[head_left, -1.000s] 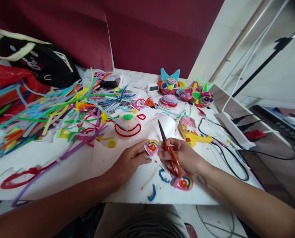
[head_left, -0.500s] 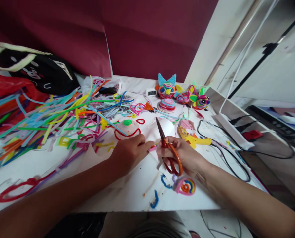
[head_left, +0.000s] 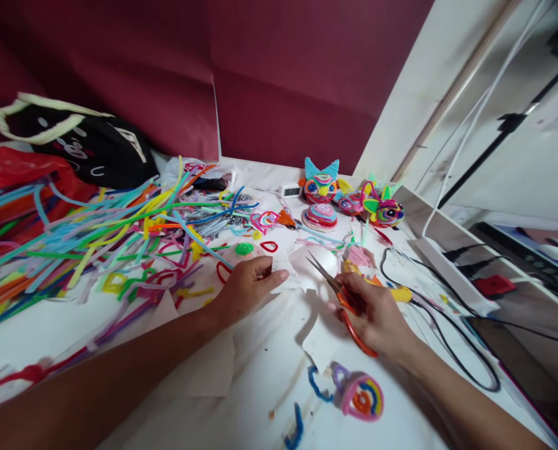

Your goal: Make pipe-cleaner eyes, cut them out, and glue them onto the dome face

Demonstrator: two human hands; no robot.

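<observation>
Left hand [head_left: 244,284]: narrowed, contents indiscernible.
Right hand [head_left: 377,312]: holding orange-handled scissors [head_left: 337,286].
Blades [head_left: 323,271]: newly parted between hands, permitting cutting.

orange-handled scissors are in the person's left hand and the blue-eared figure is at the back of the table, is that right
Not quite: the head view shows the orange-handled scissors in the right hand. The blue-eared figure is indeed at the back of the table.
</observation>
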